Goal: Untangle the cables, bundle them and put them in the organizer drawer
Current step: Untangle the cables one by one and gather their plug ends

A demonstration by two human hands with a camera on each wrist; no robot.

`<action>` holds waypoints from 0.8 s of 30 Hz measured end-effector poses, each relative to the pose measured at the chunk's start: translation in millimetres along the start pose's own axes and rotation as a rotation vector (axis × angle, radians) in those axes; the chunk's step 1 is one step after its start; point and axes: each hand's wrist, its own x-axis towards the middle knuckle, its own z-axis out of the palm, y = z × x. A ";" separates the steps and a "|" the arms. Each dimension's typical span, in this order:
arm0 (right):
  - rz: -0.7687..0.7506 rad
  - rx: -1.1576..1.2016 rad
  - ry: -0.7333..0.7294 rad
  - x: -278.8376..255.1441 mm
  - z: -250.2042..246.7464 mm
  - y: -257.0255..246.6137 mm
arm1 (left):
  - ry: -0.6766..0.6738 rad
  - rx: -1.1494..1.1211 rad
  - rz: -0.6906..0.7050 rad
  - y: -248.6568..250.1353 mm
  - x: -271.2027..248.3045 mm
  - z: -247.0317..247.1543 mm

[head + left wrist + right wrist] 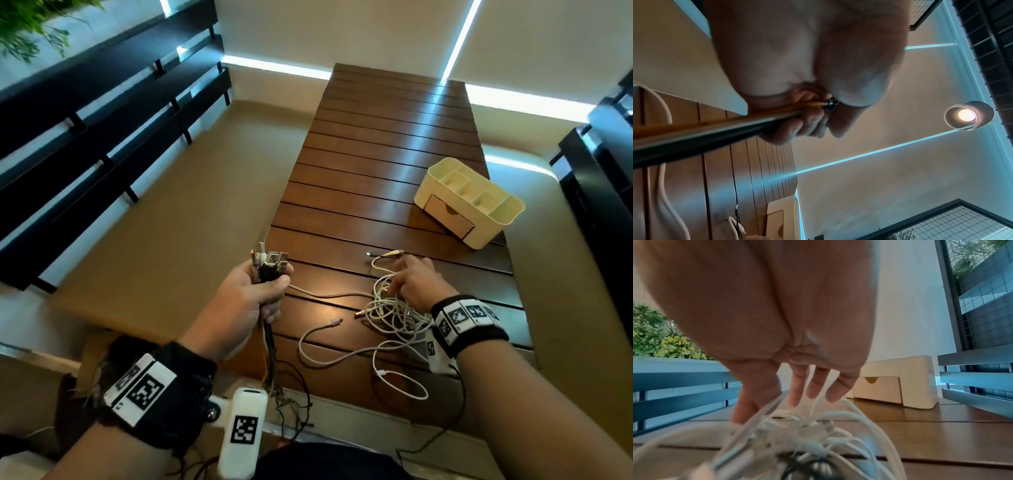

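Note:
My left hand (255,294) grips a bunch of cable ends (270,263), dark and white, with their plugs pointing up, at the table's left edge. In the left wrist view its fingers (805,125) curl round the bundle (715,129). The cables hang below the fist, off the table's front. My right hand (407,277) reaches down onto a tangle of white cables (387,311) on the table. Its fingers (813,386) are straight and spread, tips at the loops (807,431). The cream organizer (496,209) stands at the right, its wooden drawer (448,216) closed.
The slatted wooden table (376,147) runs away from me, bare beyond the organizer. Loose white cable loops (342,356) trail toward the front edge. Dark slatted railings (102,130) stand at left and right. The organizer's drawer (877,389) faces my right hand.

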 end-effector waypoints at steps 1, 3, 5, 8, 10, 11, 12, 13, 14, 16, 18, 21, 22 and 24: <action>0.002 -0.016 0.026 -1.6 2.6 -0.5 | -0.005 -0.001 -0.003 0.3 0.5 0.8; 0.006 -0.070 0.057 -2.5 7.7 -1.1 | -0.011 0.005 -0.004 1.6 -0.1 2.4; 0.042 -0.111 0.062 -2.1 13.8 -0.2 | -0.007 0.017 -0.006 2.9 -2.5 4.4; 0.083 -0.165 0.092 0.5 22.8 1.3 | 0.019 0.040 -0.007 4.1 -5.6 4.2; 0.116 -0.160 0.080 3.1 27.0 1.2 | 0.025 0.047 -0.008 4.3 -7.2 2.8; 0.131 -0.133 0.068 3.6 28.1 1.1 | 0.026 0.048 -0.007 4.3 -8.1 2.3; 0.149 -0.076 0.056 4.5 29.6 1.9 | 0.024 0.049 -0.007 4.2 -9.1 1.9; 0.163 0.006 0.059 4.9 30.3 2.6 | 0.024 0.049 -0.007 4.4 -10.2 1.9; 0.170 0.088 0.075 4.0 29.5 3.1 | 0.026 0.046 -0.006 4.6 -11.2 1.7; 0.097 0.177 0.146 -4.2 20.2 2.0 | 0.031 0.035 0.001 4.7 -13.1 1.0; -0.019 0.298 0.285 -15.5 2.2 -3.1 | 0.039 0.028 0.008 4.1 -13.9 1.0; -0.172 0.660 0.548 -29.8 -25.6 -16.4 | 0.031 0.014 0.012 3.6 -13.0 5.0; -0.180 0.732 0.564 -31.2 -29.2 -19.5 | 0.020 0.012 0.015 3.6 -12.6 7.2; -0.156 0.700 0.522 -34.1 -28.2 -24.2 | -0.007 0.013 0.019 3.4 -12.4 11.4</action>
